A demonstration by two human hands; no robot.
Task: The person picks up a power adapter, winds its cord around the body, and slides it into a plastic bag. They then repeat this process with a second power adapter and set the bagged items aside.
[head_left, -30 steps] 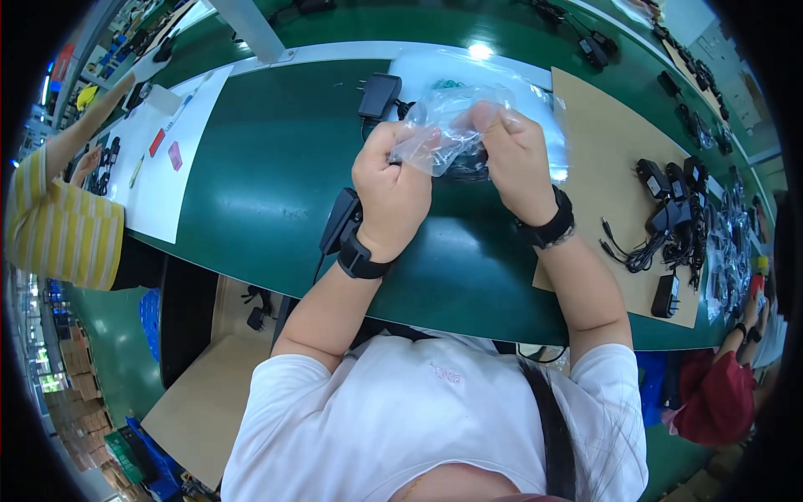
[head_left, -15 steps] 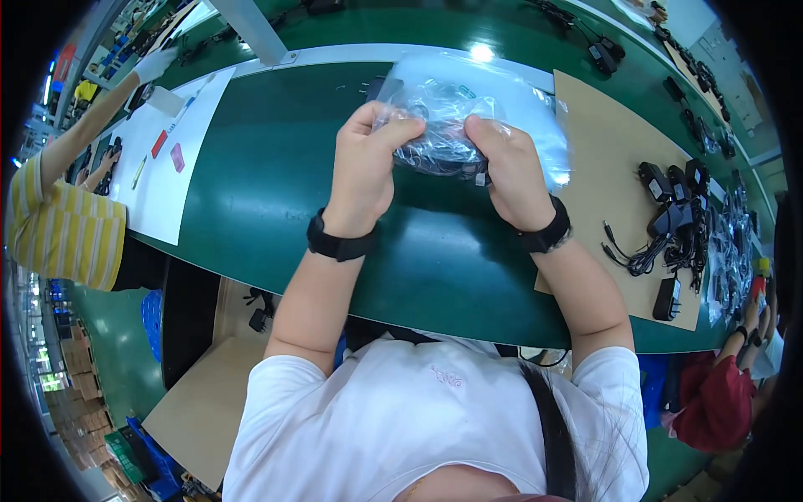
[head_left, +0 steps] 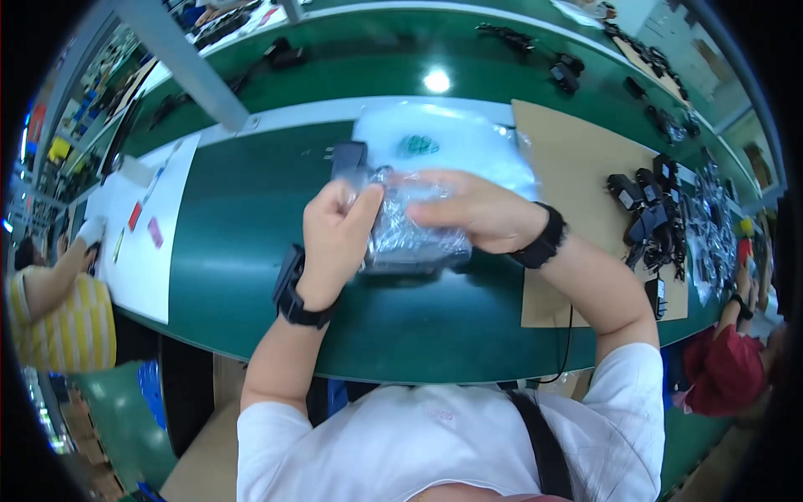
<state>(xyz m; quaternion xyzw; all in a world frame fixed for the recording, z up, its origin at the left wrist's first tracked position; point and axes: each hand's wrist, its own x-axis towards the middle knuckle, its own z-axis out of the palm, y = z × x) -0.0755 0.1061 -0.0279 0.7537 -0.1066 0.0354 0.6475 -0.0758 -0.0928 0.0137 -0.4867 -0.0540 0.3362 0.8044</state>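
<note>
My left hand (head_left: 333, 238) pinches the left side of a crinkled clear plastic bag (head_left: 416, 241) between thumb and fingers. A dark object shows along the bag's lower edge; its kind is hard to make out through the plastic. My right hand (head_left: 485, 213), smeared by motion, reaches across the bag's upper right part, its thumb and fingers closed on the film. Just beyond my left hand lies a black power adapter (head_left: 350, 155), its prongs pointing left. Behind the bag, a pile of flat clear plastic bags (head_left: 468, 138) with a green print rests on the green table (head_left: 242, 226).
At right, several black power adapters (head_left: 644, 197) with cables lie on a brown cardboard sheet (head_left: 556, 159), beside bagged items (head_left: 709, 226). A white sheet (head_left: 138, 272) covers the table's left end. A metal post (head_left: 188, 71) rises at the back. Co-workers sit on both sides.
My right hand has swung left over the bag and now lies nearly sideways. Both hands and the bag appear lower in the view, which has shifted, and the power adapter beyond shows more fully.
</note>
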